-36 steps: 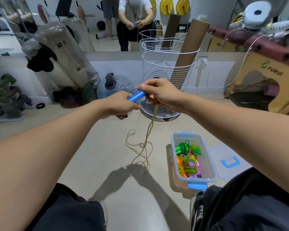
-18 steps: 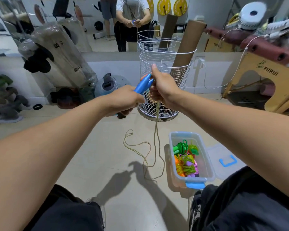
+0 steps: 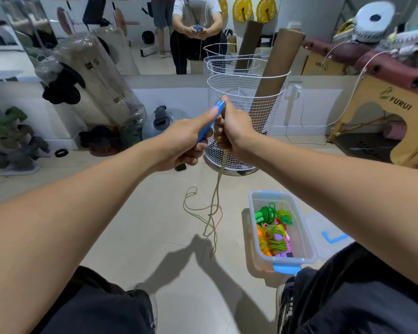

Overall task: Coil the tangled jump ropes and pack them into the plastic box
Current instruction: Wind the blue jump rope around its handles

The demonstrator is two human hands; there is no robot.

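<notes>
My left hand (image 3: 181, 143) grips the blue handle (image 3: 211, 120) of a jump rope, held tilted up to the right. My right hand (image 3: 232, 130) is closed on the olive-tan cord (image 3: 216, 189) right beside the handle. The cord hangs down from my right fist and ends in loose loops just above the floor. The clear plastic box (image 3: 307, 239) with blue clips stands open on the floor at lower right, with several coiled ropes (image 3: 273, 230) in green, orange, yellow and purple inside.
The box lid (image 3: 333, 235) lies on the floor right of the box. A white wire basket (image 3: 245, 97) with cardboard tubes stands just behind my hands. A mirror wall, wrapped bags, a water jug (image 3: 162, 121) and a wooden bench (image 3: 396, 109) line the back.
The blue handle has swung from nearly level to steeply tilted up. My right hand has taken up more cord, and the hanging loops have shortened and risen off the floor.
</notes>
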